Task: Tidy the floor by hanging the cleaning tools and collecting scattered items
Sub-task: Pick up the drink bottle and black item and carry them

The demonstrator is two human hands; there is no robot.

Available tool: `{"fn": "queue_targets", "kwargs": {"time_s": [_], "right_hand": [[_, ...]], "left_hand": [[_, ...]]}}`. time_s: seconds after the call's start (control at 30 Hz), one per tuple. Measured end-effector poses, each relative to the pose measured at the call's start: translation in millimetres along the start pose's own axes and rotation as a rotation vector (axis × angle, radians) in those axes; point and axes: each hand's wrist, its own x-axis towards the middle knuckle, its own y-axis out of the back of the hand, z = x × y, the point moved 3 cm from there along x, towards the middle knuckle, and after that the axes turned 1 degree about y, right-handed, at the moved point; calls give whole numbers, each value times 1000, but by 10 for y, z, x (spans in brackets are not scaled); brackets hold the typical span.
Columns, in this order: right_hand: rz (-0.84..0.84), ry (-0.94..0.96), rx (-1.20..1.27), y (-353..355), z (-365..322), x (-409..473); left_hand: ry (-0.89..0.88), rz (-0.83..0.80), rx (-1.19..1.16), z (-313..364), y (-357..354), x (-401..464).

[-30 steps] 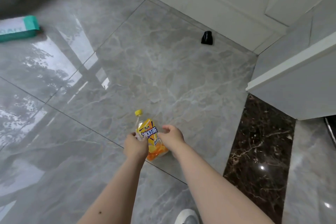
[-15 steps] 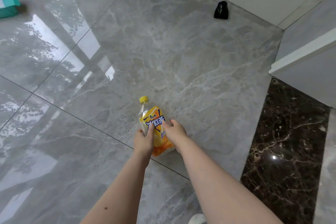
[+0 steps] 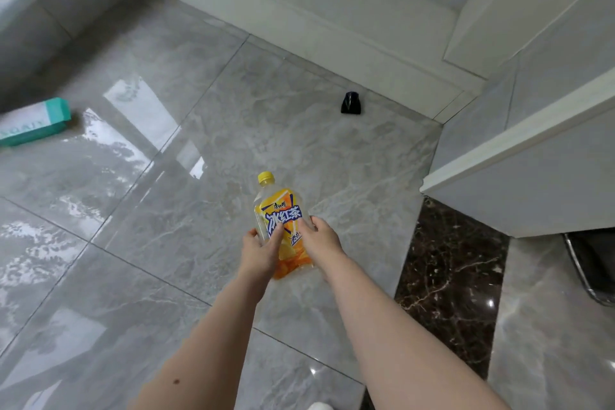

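A clear plastic bottle (image 3: 279, 210) with a yellow cap and an orange-and-blue label is held above the grey floor, cap pointing away from me. My left hand (image 3: 259, 251) grips its left side, thumb across the label. On the bottle's right side my right hand (image 3: 321, 241) is closed on it, its fingers on the label too. A teal and white box (image 3: 33, 121) lies on the floor at the far left. A small black object (image 3: 351, 104) sits on the floor near the white baseboard.
Glossy grey floor tiles (image 3: 149, 243) spread out to the left and ahead. A white wall base (image 3: 299, 27) runs along the back. White cabinet panels (image 3: 532, 160) jut in at the right above a dark marble strip (image 3: 449, 276). A chrome-edged dark thing (image 3: 589, 270) shows at the far right.
Both hands have closed more firmly on the bottle and its label faces me more fully. The view has tilted up, so the box and wall base show more.
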Motion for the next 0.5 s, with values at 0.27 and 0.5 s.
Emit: {"fn": "queue_targets", "kwargs": {"time_s": [0.27,0.5], "right_hand": [[18,114,57,1169,-1041,-268],[69,161,72,1732,-1895,191]], "left_hand": [[-94,-102,-2,1338,-521,-374],[-133,-149,-32,2340,-919,-19]]}}
